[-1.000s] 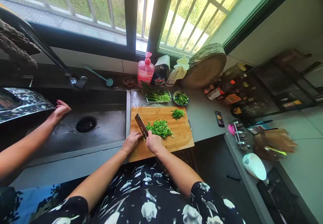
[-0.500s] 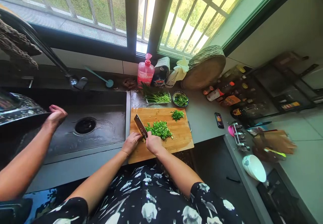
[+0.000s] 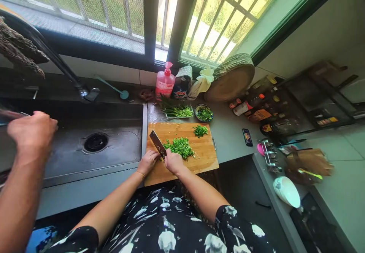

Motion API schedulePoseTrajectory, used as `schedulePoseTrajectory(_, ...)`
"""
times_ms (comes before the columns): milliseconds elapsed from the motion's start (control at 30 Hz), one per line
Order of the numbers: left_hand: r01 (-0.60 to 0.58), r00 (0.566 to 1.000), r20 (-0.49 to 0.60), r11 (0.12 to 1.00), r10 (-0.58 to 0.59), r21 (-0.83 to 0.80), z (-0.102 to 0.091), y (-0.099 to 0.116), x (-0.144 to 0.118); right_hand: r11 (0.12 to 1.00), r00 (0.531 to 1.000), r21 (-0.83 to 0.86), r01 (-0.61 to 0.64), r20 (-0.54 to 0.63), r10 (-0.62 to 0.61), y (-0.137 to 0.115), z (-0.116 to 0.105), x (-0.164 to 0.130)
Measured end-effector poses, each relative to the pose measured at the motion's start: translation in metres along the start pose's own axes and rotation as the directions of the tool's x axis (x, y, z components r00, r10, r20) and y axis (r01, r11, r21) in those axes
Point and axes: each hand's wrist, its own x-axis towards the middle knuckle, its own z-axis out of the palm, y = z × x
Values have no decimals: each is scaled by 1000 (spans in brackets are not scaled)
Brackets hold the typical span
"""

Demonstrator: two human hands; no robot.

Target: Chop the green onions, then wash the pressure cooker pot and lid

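- Surface: grey countertop under a barred window; dark sink set into it at left, tap above.
- Wooden cutting board lies on the counter just right of the sink. Pile of chopped greens near the board's middle; smaller pile toward the far right corner.
- Behind the board: tray of uncut green stalks, small bowl of greens, pink pump bottle, round wooden block leaning on the wall. Phone lies to the right.
- Hard to make out: shelf items at far right are blurred; the knife's handle is covered by the hands.
- Right hand closed around the handle of the cleaver; blade tilted, lower edge at the greens' left side.
- Left hand rests curled on the board's near-left edge, touching the right hand; whether it grips anything cannot be told.
- Another person's fist is raised over the sink's left end, well apart.
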Motion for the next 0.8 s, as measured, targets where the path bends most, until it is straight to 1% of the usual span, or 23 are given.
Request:
schedulePoseTrajectory(133, -9, 1000, 11, 1000, 9, -6, 0, -2, -1, 1000, 1000, 3, 4, 11, -4, -3, 3, -1)
schedulePoseTrajectory(267, -29, 999, 40, 999, 29, 12, -3, -4, -1, 1000, 1000, 10, 1, -7, -1, -9, 11, 8)
schedulePoseTrajectory(333, -29, 998, 56, 999, 28, 18, -3, -4, -1, 1000, 1000, 27, -7, -22, 8, -7, 13, 12)
schedulePoseTrajectory(400, -26, 998, 60, 999, 25, 19, -1, -2, 2, 998, 998, 50, -35, -44, 37, 1, 12, 12)
schedulePoseTrajectory(500, -1, 996, 90, 1000, 2, -15, 1, 6, 9, 993, 993, 82, -86, -76, 92, 20, 5, 5)
schedulePoseTrajectory(533, 29, 994, 109, 999, -26, -32, 0, 9, 11, 991, 991, 94, -93, -83, 100, 27, 3, 2)
schedulePoseTrajectory(600, 139, 982, 137, 989, -129, -60, -4, 14, 16, 990, 992, 116, -83, -85, 93, 39, -1, -7)
schedulePoseTrajectory(633, 217, 969, 138, 974, -206, -69, -8, 15, 17, 990, 994, 125, -67, -79, 77, 43, -1, -12)
schedulePoseTrajectory(667, 309, 946, 127, 948, -298, -75, -13, 15, 17, 990, 996, 132, -46, -68, 55, 45, 0, -16)
schedulePoseTrajectory(700, 408, 911, 107, 909, -398, -84, -20, 14, 17, 990, 998, 136, -21, -54, 29, 45, 2, -21)
schedulePoseTrajectory(733, 508, 861, 83, 856, -501, -95, -29, 12, 16, 990, 999, 139, 6, -39, -1, 43, 6, -24)
schedulePoseTrajectory(800, 685, 726, 26, 719, -687, -115, -47, 8, 14, 987, 998, 145, 67, -14, -65, 36, 17, -30)
